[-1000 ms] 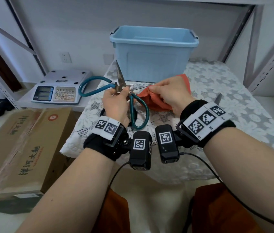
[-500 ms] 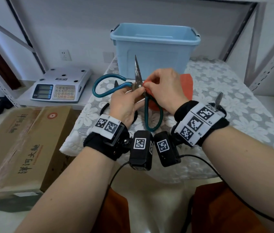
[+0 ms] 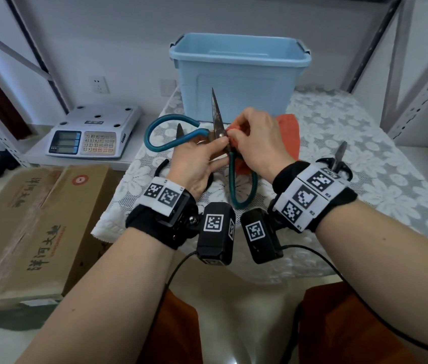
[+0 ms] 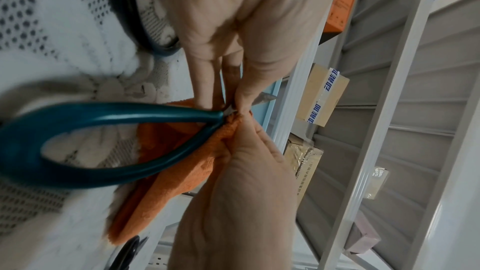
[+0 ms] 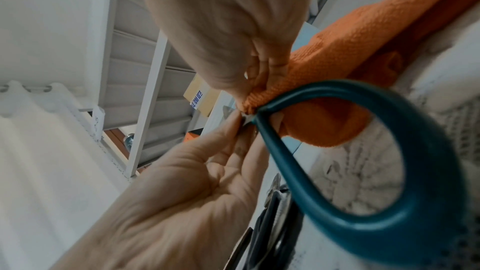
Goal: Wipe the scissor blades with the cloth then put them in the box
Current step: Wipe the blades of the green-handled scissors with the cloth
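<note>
Large scissors with teal loop handles [image 3: 241,185] are held above the lace-covered table [image 3: 365,185]. One blade [image 3: 216,111] points straight up; the other is hidden under the cloth and my right hand. My left hand [image 3: 218,143] grips the scissors at the pivot. My right hand [image 3: 233,130] pinches the orange cloth [image 3: 289,135] around the metal right beside the pivot. The left wrist view shows the teal handle [image 4: 103,114], the cloth [image 4: 187,167] and both hands' fingertips meeting. In the right wrist view my right hand [image 5: 249,98] squeezes the cloth [image 5: 337,48]. The light blue box [image 3: 239,74] stands open behind.
Black-handled scissors [image 3: 338,164] lie on the table by my right wrist. Another dark pair [image 3: 161,166] lies partly under my left hand. A weighing scale [image 3: 94,135] sits on a low shelf at left, with cardboard cartons [image 3: 31,219] below. Metal shelf uprights [image 3: 422,82] stand at right.
My right hand has slid the cloth along the sideways blade in to the pivot. Both hands and the scissors have shifted a little to the right.
</note>
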